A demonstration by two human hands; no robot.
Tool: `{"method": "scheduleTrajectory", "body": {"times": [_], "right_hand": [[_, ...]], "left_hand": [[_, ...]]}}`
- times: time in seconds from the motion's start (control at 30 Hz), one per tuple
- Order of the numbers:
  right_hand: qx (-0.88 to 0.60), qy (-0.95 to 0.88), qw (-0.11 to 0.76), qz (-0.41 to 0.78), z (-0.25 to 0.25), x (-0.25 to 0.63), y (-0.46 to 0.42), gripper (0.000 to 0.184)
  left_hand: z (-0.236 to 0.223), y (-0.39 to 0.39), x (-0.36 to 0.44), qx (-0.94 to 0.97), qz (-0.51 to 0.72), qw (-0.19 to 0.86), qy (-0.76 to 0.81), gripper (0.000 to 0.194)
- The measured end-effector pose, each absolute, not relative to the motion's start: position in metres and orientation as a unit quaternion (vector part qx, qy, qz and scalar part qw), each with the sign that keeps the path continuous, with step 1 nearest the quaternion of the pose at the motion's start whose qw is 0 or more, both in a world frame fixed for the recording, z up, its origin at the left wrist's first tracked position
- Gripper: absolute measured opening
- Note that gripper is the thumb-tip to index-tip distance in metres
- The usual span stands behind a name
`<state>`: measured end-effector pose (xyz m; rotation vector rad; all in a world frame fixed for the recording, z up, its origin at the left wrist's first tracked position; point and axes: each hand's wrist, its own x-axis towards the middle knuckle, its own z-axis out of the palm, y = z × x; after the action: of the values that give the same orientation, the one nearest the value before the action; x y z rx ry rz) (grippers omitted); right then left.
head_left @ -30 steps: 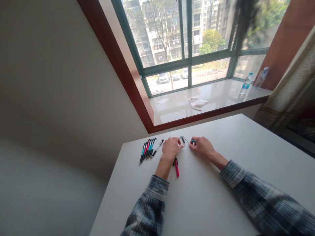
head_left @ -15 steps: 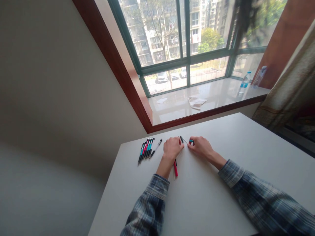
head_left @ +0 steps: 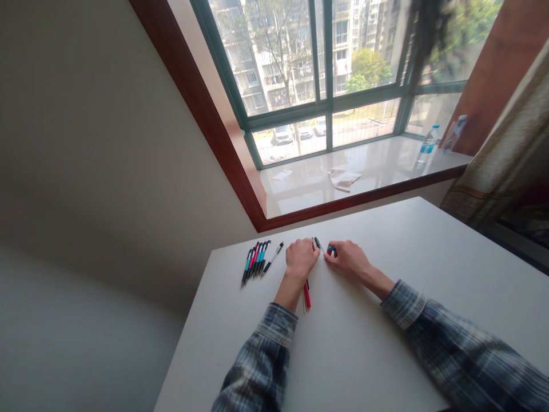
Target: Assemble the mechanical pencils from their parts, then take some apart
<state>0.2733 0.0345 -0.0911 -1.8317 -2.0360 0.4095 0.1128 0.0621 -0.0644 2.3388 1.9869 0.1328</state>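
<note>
On a white table (head_left: 364, 337) my two hands rest close together near the far edge. My left hand (head_left: 301, 258) is curled, fingers closed at small pen parts by a black piece (head_left: 318, 242). My right hand (head_left: 348, 258) is closed on a short teal pen barrel (head_left: 331, 249). A red pen (head_left: 307, 294) with a loose white refill beside it lies under my left wrist. To the left lies a row of several teal, red and black pens (head_left: 256, 259).
Behind the table runs a glossy window sill (head_left: 386, 163) with a crumpled white cloth (head_left: 343, 179), a slip of paper (head_left: 282, 175) and a water bottle (head_left: 428, 146). A curtain (head_left: 506, 149) hangs at the right. A grey wall is at the left.
My hands have drawn slightly closer together; the right hand slid left towards the left hand. The pens on the table have not moved.
</note>
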Motion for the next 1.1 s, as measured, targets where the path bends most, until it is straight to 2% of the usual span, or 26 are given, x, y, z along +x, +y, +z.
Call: {"method": "scheduleTrajectory", "body": {"times": [0.5, 0.63, 0.83, 1.1], "right_hand": [[-0.627, -0.745, 0.188, 0.128, -0.090, 0.267, 0.030, 0.023], [-0.626, -0.745, 0.186, 0.132, -0.090, 0.267, 0.030, 0.018], [-0.629, -0.743, 0.179, 0.143, -0.089, 0.267, 0.030, 0.020], [-0.623, -0.748, 0.187, 0.130, -0.091, 0.267, 0.031, 0.025]], "left_hand": [[-0.063, 0.064, 0.113, 0.765, 0.049, 0.027, 0.642, 0.021], [-0.063, 0.064, 0.112, 0.765, 0.062, 0.021, 0.640, 0.022], [-0.060, 0.068, 0.107, 0.754, 0.080, 0.014, 0.651, 0.025], [-0.060, 0.078, 0.105, 0.782, 0.101, 0.016, 0.615, 0.039]]}}
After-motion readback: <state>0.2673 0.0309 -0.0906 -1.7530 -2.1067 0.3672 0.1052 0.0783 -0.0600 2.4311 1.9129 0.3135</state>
